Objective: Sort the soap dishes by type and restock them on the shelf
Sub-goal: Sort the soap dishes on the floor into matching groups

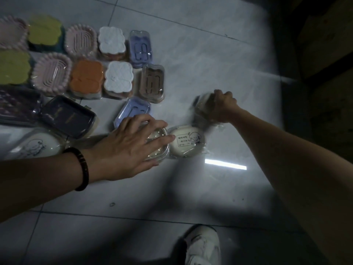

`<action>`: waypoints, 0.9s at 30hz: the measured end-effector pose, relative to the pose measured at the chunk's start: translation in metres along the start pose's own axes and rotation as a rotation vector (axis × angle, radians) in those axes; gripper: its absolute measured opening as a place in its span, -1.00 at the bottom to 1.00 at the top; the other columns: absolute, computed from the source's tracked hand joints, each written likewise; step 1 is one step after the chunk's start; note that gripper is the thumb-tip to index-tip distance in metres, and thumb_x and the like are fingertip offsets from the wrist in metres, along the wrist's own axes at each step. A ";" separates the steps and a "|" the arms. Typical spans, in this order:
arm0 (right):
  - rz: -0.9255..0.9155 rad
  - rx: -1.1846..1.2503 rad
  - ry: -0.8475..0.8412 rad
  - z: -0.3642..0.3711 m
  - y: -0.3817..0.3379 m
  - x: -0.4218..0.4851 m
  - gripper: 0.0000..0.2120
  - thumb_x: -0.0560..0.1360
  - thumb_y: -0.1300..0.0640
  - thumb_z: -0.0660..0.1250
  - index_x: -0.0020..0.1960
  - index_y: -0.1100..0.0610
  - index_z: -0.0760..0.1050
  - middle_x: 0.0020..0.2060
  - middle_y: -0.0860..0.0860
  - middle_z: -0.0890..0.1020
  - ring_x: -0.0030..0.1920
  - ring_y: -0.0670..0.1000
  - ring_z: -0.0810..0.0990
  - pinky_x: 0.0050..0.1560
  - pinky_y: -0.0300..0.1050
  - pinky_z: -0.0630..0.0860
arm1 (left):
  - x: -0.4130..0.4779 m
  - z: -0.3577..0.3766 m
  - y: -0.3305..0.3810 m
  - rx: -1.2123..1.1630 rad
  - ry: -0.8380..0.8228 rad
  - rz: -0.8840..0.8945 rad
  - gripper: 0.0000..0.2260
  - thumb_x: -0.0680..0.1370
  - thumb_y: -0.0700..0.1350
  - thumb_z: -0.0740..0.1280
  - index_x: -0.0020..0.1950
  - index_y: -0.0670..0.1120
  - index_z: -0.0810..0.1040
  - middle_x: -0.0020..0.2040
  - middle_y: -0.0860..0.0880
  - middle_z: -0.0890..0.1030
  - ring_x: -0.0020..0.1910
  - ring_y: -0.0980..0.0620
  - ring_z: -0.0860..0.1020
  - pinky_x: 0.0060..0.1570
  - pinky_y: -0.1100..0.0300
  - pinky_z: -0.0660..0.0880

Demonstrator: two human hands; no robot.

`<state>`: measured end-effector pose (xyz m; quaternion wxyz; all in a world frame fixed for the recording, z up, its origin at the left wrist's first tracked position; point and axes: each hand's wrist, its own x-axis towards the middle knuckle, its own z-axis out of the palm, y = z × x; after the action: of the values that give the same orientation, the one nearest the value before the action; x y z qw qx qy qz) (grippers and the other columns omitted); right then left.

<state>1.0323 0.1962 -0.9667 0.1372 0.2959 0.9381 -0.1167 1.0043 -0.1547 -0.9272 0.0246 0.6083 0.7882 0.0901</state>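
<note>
Several wrapped soap dishes lie on the tiled floor. My left hand [129,144] lies over a cream oval dish [157,148] in clear wrap, fingers spread across its top. Right beside it sits another cream oval dish [188,143] with a cartoon print. My right hand [222,106] grips a blurred cream dish [202,106] in clear wrap, lifted just above the floor. A third cartoon-print dish [36,146] lies at the left. A lilac dish [133,111] sits just beyond my left fingers.
Rows of dishes fill the upper left: pink scalloped [51,73], green [44,31], orange [87,77], white [118,76], brown [152,81], lilac [140,46], and a dark tray [66,115]. My shoe [202,245] is at the bottom. Dark shelving [324,54] stands at right.
</note>
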 end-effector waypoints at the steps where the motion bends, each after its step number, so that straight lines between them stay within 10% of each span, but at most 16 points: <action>1: 0.027 0.024 -0.002 -0.001 0.006 -0.003 -0.01 0.38 -0.34 0.50 0.56 0.22 0.25 0.33 0.38 0.40 0.29 0.42 0.49 0.32 0.23 0.45 | 0.000 -0.001 0.000 0.003 0.001 0.006 -0.43 0.65 0.24 0.32 0.62 0.06 0.41 0.56 -0.11 0.39 0.44 -0.26 0.41 0.32 -0.28 0.42; 4: 0.081 0.123 -0.085 -0.016 0.014 -0.016 -0.12 0.37 -0.11 0.58 0.54 0.15 0.28 0.39 0.32 0.39 0.35 0.38 0.45 0.38 0.21 0.45 | 0.000 -0.002 -0.001 0.010 0.008 0.017 -0.45 0.66 0.24 0.27 0.62 0.06 0.41 0.55 -0.12 0.39 0.43 -0.26 0.41 0.31 -0.27 0.42; 7: -0.157 0.204 0.077 -0.030 0.010 -0.036 0.09 0.15 -0.38 0.50 0.53 0.11 0.31 0.33 0.30 0.45 0.27 0.33 0.49 0.30 0.20 0.51 | 0.000 -0.002 -0.001 0.011 0.015 0.024 -0.44 0.65 0.24 0.27 0.61 0.05 0.41 0.55 -0.12 0.40 0.43 -0.26 0.41 0.29 -0.26 0.44; 12: -0.566 0.007 -0.057 -0.036 -0.012 -0.074 0.07 0.16 -0.19 0.62 0.57 0.08 0.29 0.33 0.15 0.49 0.28 0.20 0.48 0.23 0.19 0.55 | 0.000 -0.001 0.000 -0.003 0.013 0.009 -0.45 0.64 0.23 0.22 0.60 0.07 0.43 0.55 -0.13 0.42 0.42 -0.25 0.41 0.28 -0.24 0.43; 22: -0.638 -0.157 -0.117 -0.002 -0.027 -0.106 0.04 0.22 -0.09 0.64 0.59 0.01 0.25 0.37 0.11 0.39 0.31 0.23 0.42 -0.07 0.09 0.61 | 0.000 -0.002 0.000 0.010 0.011 0.013 -0.45 0.63 0.22 0.27 0.60 0.07 0.43 0.54 -0.13 0.42 0.43 -0.27 0.42 0.29 -0.27 0.43; 27: -0.609 -0.177 -0.193 -0.010 -0.023 -0.105 0.23 0.18 -0.29 0.67 0.66 -0.05 0.09 0.54 0.10 0.26 0.50 0.24 0.30 0.20 0.23 0.59 | 0.000 0.000 -0.003 -0.066 0.003 0.023 -0.36 0.58 0.27 0.35 0.63 0.11 0.37 0.57 -0.08 0.36 0.47 -0.23 0.34 0.37 -0.26 0.40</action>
<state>1.0998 0.1258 -0.9199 0.2094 -0.0238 0.9727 -0.0977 1.0017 -0.1554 -0.9278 0.0424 0.6162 0.7777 0.1171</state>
